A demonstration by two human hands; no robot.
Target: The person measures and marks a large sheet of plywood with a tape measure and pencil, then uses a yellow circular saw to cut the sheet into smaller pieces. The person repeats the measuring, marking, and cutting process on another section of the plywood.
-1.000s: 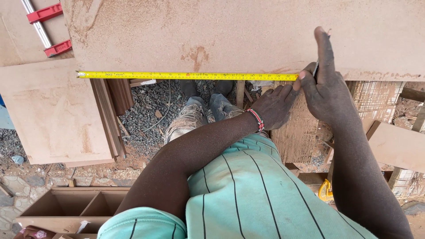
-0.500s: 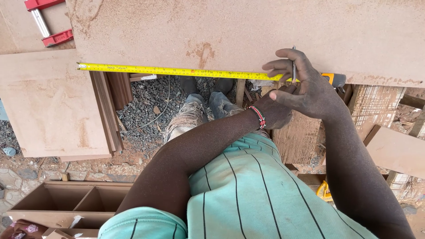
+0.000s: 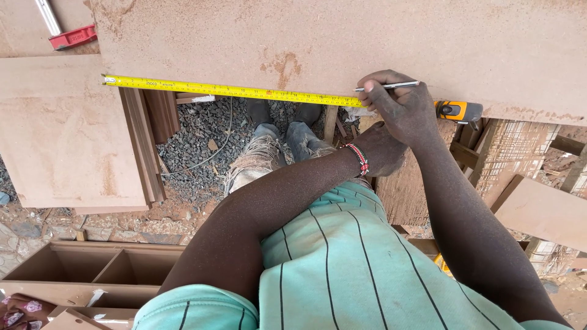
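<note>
A yellow tape measure blade (image 3: 232, 90) lies stretched along the near edge of a large reddish-brown board (image 3: 342, 36). Its orange and black case (image 3: 458, 111) rests at the right. My right hand (image 3: 400, 110) pinches a thin grey pencil (image 3: 391, 86), its tip at the blade's right end on the board. My left hand (image 3: 385, 153), with a red and white beaded bracelet on the wrist, sits just below the right hand at the board's edge. Its fingers are hidden.
A second board (image 3: 61, 134) lies at the left with stacked strips (image 3: 150, 134) beside it. A red-handled clamp (image 3: 70, 33) rests at the top left. Gravel and my shoes (image 3: 281, 116) are below. An open wooden box frame (image 3: 85, 269) stands lower left, more boards right.
My right hand has gone from lying flat on the board to gripping the pencil and has moved left to the tape's end. The view has drifted, uncovering the tape's case.
</note>
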